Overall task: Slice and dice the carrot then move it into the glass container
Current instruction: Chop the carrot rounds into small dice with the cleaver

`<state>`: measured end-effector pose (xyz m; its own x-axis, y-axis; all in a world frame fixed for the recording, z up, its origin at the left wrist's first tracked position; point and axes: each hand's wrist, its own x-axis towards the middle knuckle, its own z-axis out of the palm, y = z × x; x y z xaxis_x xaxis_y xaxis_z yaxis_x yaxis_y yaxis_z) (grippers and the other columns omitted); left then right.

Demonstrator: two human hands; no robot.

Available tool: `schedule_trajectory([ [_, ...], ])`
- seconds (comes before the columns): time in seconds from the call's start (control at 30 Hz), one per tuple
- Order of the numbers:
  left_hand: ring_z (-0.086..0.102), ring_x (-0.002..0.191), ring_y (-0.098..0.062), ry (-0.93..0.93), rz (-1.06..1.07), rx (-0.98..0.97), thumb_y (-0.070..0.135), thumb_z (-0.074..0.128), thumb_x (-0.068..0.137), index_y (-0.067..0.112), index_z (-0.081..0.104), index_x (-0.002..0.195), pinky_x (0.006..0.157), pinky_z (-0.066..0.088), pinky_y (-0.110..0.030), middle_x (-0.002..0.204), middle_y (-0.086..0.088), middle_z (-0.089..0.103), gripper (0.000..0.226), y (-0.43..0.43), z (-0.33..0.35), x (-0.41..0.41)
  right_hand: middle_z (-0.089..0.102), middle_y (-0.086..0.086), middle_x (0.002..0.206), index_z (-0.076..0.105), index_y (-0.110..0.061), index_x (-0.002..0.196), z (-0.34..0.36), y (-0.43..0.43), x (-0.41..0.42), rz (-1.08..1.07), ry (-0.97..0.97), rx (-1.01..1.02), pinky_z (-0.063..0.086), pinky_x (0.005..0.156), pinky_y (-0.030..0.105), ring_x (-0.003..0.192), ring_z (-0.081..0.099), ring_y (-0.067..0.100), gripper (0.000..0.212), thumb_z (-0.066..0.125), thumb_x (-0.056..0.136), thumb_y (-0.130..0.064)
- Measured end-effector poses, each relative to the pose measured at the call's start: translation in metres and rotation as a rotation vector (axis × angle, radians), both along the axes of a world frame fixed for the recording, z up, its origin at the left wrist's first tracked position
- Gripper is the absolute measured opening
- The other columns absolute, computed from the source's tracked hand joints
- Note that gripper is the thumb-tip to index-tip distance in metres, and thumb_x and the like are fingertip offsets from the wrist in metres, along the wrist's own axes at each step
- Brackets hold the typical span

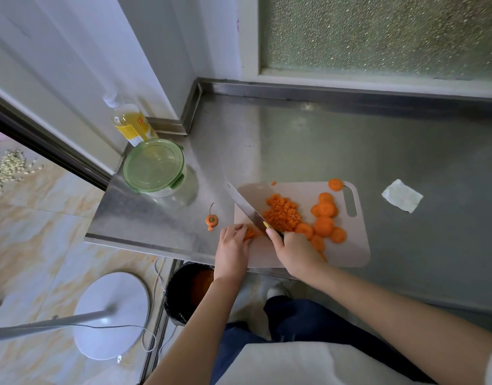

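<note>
A pale cutting board (347,254) lies on the steel counter. On it sit a heap of diced carrot (283,212) and several round carrot slices (324,218). My left hand (232,245) holds a few carrot pieces (250,233) down at the board's near left corner with curled fingers. My right hand (294,250) grips the handle of a cleaver (244,205), its blade resting edge down just right of those pieces. The glass container (155,168), with a green lid on top, stands to the left of the board.
A carrot top end (211,219) lies on the counter left of the board. An oil bottle (130,120) stands behind the container. A folded paper towel (401,195) lies at the right. Below the counter edge stands a black bin (187,290) with orange scraps.
</note>
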<state>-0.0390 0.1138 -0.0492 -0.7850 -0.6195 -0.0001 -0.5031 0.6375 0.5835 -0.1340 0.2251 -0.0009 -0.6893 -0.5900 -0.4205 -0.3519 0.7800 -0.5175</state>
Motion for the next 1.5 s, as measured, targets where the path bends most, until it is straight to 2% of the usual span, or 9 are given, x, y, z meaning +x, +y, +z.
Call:
schedule_trajectory([
  [0.2,0.048,0.101,-0.021,0.033,0.036,0.096,0.0,0.061,0.085,0.006,0.07,0.103,0.082,0.027,-0.007,0.105,-0.007,0.06,0.021,0.005,0.007,-0.008,0.062,0.011,0.073,0.059,-0.005,0.073,0.001,0.008,-0.014,-0.028,0.078,0.009,0.04,0.057,0.03,0.075,0.064,0.03,0.06,0.028,0.098,-0.051],
  [0.3,0.048,0.1,-0.022,0.027,0.037,0.118,-0.001,0.061,0.085,0.006,0.07,0.105,0.08,0.028,-0.008,0.106,-0.007,0.059,0.023,0.009,0.008,-0.015,0.066,0.017,0.081,0.064,0.0,0.079,0.003,0.007,-0.017,-0.056,0.06,0.001,0.047,0.066,0.035,0.079,0.063,0.033,0.064,0.029,0.099,-0.05],
  [0.6,0.052,0.099,-0.025,0.016,0.01,0.192,0.013,0.066,0.083,0.006,0.065,0.102,0.079,0.031,-0.015,0.103,-0.009,0.062,0.02,0.011,0.015,-0.023,0.067,0.02,0.088,0.066,0.001,0.09,0.013,0.009,-0.013,-0.09,0.064,-0.028,0.047,0.073,0.036,0.087,0.062,0.035,0.063,0.031,0.098,-0.051],
  [0.73,0.055,0.099,-0.026,0.038,0.073,0.169,0.017,0.067,0.085,0.005,0.065,0.109,0.078,0.033,-0.016,0.105,-0.01,0.064,0.027,0.008,0.018,-0.02,0.065,0.016,0.084,0.066,0.003,0.09,0.022,0.013,-0.013,-0.081,0.022,-0.041,0.039,0.065,0.03,0.083,0.061,0.031,0.061,0.032,0.099,-0.048],
  [0.83,0.055,0.101,-0.027,0.017,0.079,0.17,0.015,0.065,0.086,0.005,0.067,0.109,0.079,0.034,-0.018,0.106,-0.011,0.065,0.026,0.009,0.018,-0.02,0.066,0.018,0.083,0.065,0.002,0.087,0.024,0.017,-0.012,-0.061,-0.001,-0.045,0.041,0.066,0.031,0.08,0.06,0.03,0.062,0.032,0.099,-0.048],
  [0.97,0.057,0.098,-0.027,-0.004,0.079,0.158,0.007,0.063,0.085,0.006,0.072,0.1,0.077,0.027,-0.011,0.099,-0.012,0.068,0.018,0.009,0.015,-0.02,0.067,0.019,0.084,0.066,0.001,0.085,0.021,0.02,-0.01,-0.015,0.008,-0.009,0.043,0.071,0.033,0.083,0.062,0.032,0.065,0.03,0.099,-0.051],
  [1.2,0.057,0.101,-0.026,-0.011,0.096,0.157,0.005,0.06,0.086,0.004,0.072,0.1,0.083,0.034,-0.015,0.1,-0.013,0.068,0.018,0.013,0.017,-0.021,0.068,0.018,0.094,0.066,0.001,0.093,0.023,0.017,-0.009,0.036,0.071,0.069,0.043,0.069,0.031,0.09,0.063,0.032,0.065,0.026,0.1,-0.05],
  [1.33,0.057,0.095,-0.027,-0.017,0.101,0.15,0.0,0.06,0.084,0.003,0.073,0.094,0.077,0.03,-0.011,0.093,-0.014,0.068,0.017,0.014,0.019,-0.022,0.069,0.016,0.09,0.065,-0.001,0.088,0.017,0.013,-0.008,0.056,0.106,0.099,0.038,0.061,0.027,0.085,0.064,0.03,0.066,0.024,0.099,-0.051],
  [1.5,0.056,0.087,-0.024,-0.048,0.09,0.128,0.002,0.059,0.084,0.005,0.074,0.088,0.071,0.038,-0.015,0.086,-0.011,0.066,0.016,0.014,0.017,-0.022,0.069,0.015,0.089,0.066,-0.001,0.089,0.009,0.007,-0.006,0.059,0.14,0.136,0.038,0.06,0.027,0.084,0.065,0.031,0.068,0.024,0.099,-0.052],
])
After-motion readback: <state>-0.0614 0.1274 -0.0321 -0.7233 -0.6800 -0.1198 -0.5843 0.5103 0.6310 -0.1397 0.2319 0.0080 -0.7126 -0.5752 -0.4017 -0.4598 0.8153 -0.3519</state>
